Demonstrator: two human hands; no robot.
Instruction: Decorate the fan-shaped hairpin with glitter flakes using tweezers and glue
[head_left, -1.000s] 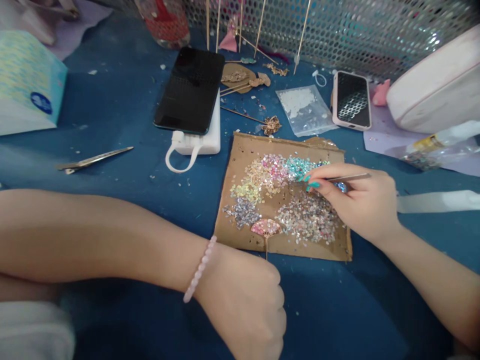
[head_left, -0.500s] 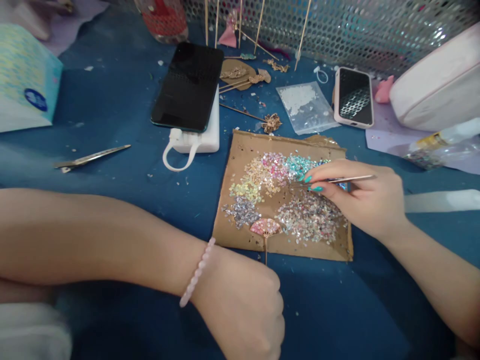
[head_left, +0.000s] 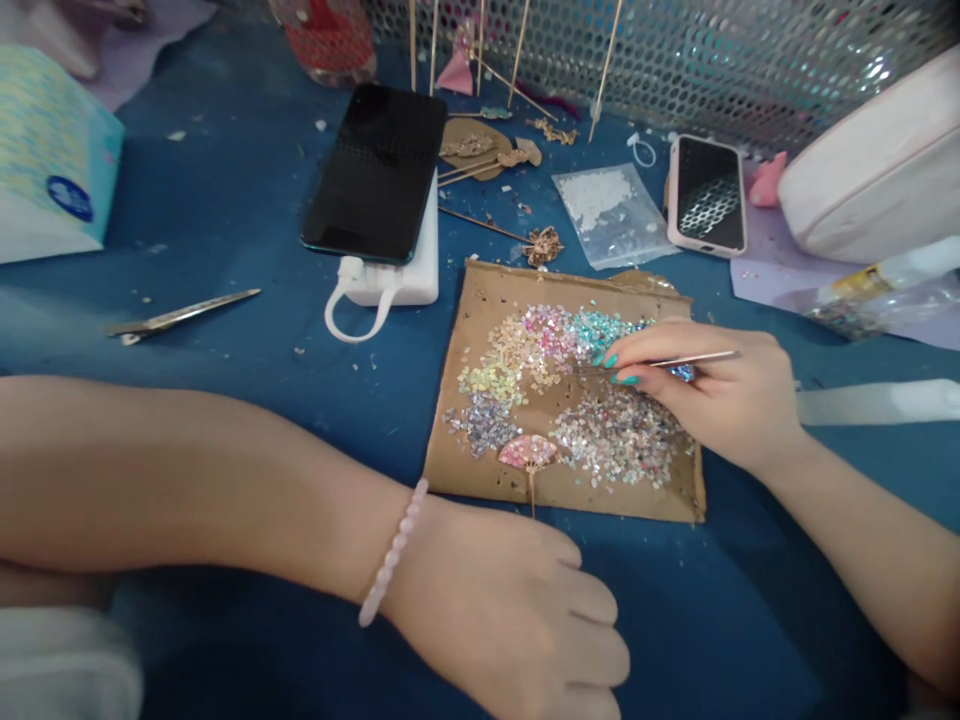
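Observation:
A pair of thin metal tweezers (head_left: 694, 359) is pinched between the thumb and fingers of my right hand (head_left: 731, 395). Their tips point left, low over the middle of the cardboard (head_left: 480, 285), between piles of sequins. Below the piles, a pink fan-shaped hairpin (head_left: 529, 452) lies near or just above the cardboard's front edge. Its thin stick runs down behind my left hand (head_left: 510, 610), which is curled, back up, with a pink bead bracelet at the wrist. The left fingertips are hidden. Turquoise sequins (head_left: 598, 328) and mixed pale sequins (head_left: 622, 440) lie nearest my right hand.
Behind the cardboard lie a black phone (head_left: 379, 175) on a white power bank (head_left: 420, 270), a plastic bag (head_left: 615, 210), another phone (head_left: 709, 190) and gold hairpins (head_left: 541, 245). Scissors-like metal tool (head_left: 187, 315) and tissue box (head_left: 56, 150) are left. A metal mesh (head_left: 675, 70) stands behind.
My left hand has turned and shifted right, its knuckles now more spread; the fan-shaped hairpin has moved very slightly. My right hand with the tweezers has slid a little left.

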